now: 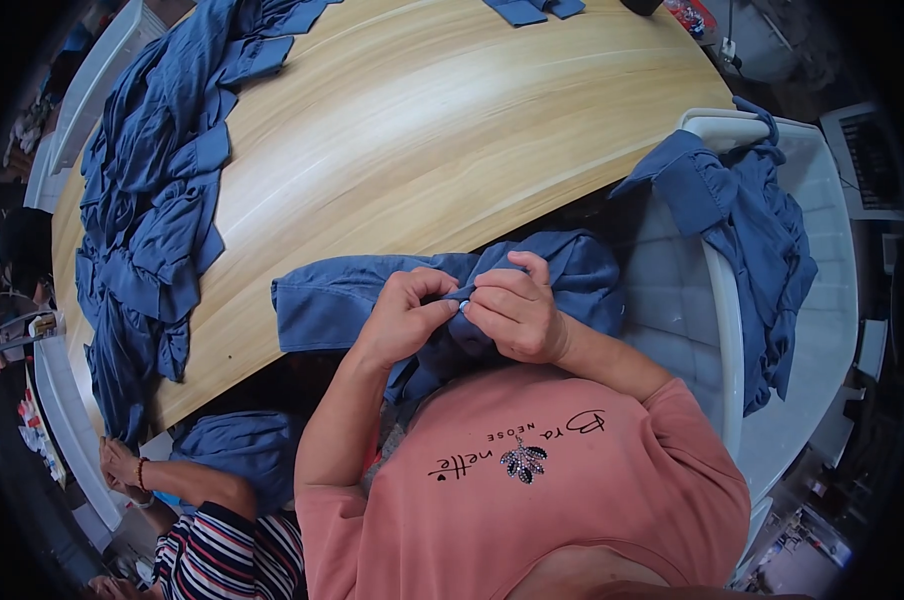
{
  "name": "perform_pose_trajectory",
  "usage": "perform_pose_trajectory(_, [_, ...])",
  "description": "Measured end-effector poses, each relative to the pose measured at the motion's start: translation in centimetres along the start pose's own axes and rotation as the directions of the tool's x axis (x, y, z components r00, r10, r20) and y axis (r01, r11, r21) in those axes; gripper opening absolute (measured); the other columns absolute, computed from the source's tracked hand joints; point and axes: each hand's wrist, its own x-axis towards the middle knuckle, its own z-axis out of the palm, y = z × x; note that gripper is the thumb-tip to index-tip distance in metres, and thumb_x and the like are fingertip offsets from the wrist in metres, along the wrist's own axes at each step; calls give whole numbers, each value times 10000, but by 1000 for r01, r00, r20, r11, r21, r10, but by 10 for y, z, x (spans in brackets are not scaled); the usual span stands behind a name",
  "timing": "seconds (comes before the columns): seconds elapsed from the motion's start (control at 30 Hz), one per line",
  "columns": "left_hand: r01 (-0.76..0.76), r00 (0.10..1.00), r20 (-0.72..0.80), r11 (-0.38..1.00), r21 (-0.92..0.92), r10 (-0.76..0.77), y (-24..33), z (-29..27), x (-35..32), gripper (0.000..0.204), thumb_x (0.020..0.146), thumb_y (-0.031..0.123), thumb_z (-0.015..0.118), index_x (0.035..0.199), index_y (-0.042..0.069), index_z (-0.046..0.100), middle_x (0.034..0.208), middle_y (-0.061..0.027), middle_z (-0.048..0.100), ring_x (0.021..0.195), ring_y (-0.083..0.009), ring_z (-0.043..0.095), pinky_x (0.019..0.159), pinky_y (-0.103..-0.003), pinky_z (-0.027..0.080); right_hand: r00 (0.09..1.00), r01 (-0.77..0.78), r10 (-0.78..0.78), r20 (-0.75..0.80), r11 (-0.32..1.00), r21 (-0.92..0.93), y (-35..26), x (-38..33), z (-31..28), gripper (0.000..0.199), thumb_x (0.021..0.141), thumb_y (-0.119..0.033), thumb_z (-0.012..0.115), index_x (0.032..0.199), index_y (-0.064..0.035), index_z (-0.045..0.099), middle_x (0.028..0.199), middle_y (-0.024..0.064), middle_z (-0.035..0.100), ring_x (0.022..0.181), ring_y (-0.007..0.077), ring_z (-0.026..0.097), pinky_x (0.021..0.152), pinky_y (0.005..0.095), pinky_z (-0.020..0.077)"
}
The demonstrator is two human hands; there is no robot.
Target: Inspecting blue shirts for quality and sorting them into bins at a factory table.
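Note:
A blue cloth garment (347, 285) lies across my lap and over the table's near edge, with a wide straight-edged band at its left end. My left hand (409, 314) pinches a fold of it between thumb and fingers. Close beside it, my right hand (517, 310) grips the same fold, thumb and index finger pressed together and the other fingers curled. A small shiny pale spot (463, 306) shows between my fingertips; what it is cannot be made out. The garment's lower part is hidden behind my hands and body.
A long heap of blue garments (152, 200) lines the left side of the wooden table (422, 130). More blue cloth (532, 8) lies at the far edge. Blue garments (742, 230) hang over a white chair (822, 260) at right. A co-worker in a striped top (222, 545) handles cloth at lower left.

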Motion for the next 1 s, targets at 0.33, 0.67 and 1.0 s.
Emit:
perform_pose_trajectory(0.33, [26,994,-104,999,43,-21,-3,7,-10,79,806,33,695,870,-7,671,712,-4,638,666,-49,524,594,-244,435,967,-253,231,110,920,299,4,4,8,210,658,29,603,852,-42,633,938,75,640,877,256,610,833,394,411])
perform_pose_trajectory(0.67, [-103,951,-272,982,158,144,-14,17,-16,66,812,2,686,877,-12,686,748,-30,666,677,-82,558,630,-236,455,863,-504,411,292,742,443,9,5,10,226,704,52,543,903,-3,634,883,157,644,829,358,619,715,402,504])
perform_pose_trajectory(1.0, [-243,817,-353,827,507,456,-15,29,-11,73,730,1,690,777,31,642,739,-107,652,712,-291,621,693,-377,455,858,-514,465,218,769,380,8,1,19,107,708,-30,567,801,-24,619,751,149,629,696,356,610,616,424,490])
